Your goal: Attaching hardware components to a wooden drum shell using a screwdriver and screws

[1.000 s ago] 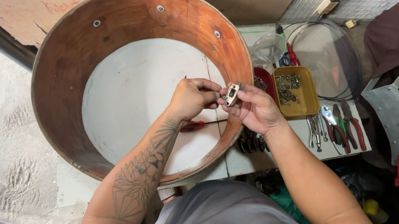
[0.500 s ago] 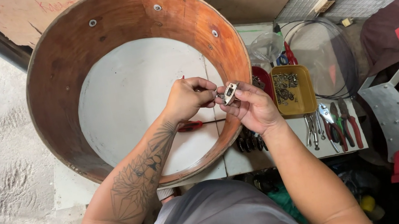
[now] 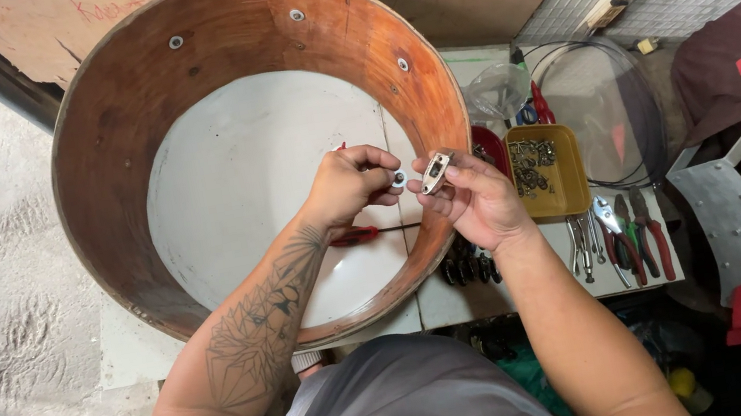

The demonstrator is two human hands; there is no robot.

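Metal lug, small, silvery, pinched in right hand, left hand gripping perhaps a washer

Reddish-brown wooden drum shell, mustard-yellow tray, red-handled screwdriver, silver metal lug.

Both hands pinch small metal parts (one a bracket) over the drum shell.
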